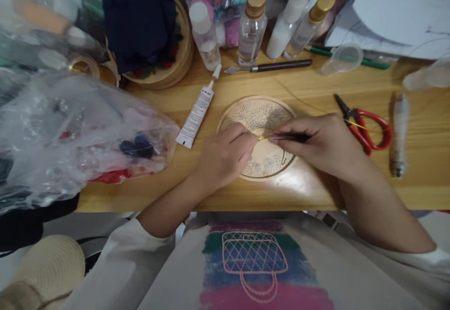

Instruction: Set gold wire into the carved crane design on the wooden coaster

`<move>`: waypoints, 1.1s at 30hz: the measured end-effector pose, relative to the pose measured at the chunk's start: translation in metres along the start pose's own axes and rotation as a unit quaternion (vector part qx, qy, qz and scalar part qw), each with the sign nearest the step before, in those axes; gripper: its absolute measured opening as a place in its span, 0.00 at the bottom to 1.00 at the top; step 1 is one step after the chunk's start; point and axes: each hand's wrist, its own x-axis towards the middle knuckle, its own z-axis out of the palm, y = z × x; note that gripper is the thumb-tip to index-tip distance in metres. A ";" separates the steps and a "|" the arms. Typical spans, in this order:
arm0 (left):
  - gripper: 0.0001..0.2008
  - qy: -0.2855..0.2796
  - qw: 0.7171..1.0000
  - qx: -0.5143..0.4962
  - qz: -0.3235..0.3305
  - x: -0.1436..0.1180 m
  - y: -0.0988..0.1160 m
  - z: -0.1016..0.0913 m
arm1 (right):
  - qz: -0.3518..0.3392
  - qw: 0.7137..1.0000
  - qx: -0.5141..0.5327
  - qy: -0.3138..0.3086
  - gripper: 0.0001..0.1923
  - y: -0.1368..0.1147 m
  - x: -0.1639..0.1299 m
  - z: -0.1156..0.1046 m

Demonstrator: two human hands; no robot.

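Right hand (323,143) nearest, dark tweezers (290,137) lying crosswise, tips pointing left

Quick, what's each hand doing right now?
Left hand: fingers pinched shut on the gold wire over the round wooden disc.
Right hand: closed on the dark tweezers, tips at the wire.

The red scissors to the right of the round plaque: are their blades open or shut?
Shut. The red scissors lie flat on the wooden table, dark blades together in one point, beside the right hand.
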 end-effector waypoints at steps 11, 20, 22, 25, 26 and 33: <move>0.05 -0.024 0.999 -0.037 -0.030 0.001 0.003 -0.005 | 0.029 0.997 0.074 -0.012 0.11 -0.001 0.000 -0.001; 0.04 -0.034 0.999 0.003 0.001 0.002 0.004 -0.015 | 0.039 0.995 0.089 -0.031 0.12 -0.006 -0.001 -0.005; 0.03 -0.022 0.998 0.050 0.045 0.001 0.006 -0.017 | 0.046 0.990 0.131 -0.038 0.13 -0.010 -0.002 -0.006; 0.04 0.006 0.989 0.099 0.106 0.000 0.009 -0.019 | 0.070 0.974 0.208 -0.061 0.16 -0.017 -0.003 -0.007; 0.05 0.019 0.986 0.109 0.122 0.000 0.011 -0.019 | 0.080 0.968 0.228 -0.068 0.18 -0.019 -0.003 -0.006; 0.06 0.042 0.985 0.091 0.142 0.002 0.018 -0.021 | 0.128 0.945 0.293 -0.072 0.24 -0.022 -0.005 -0.001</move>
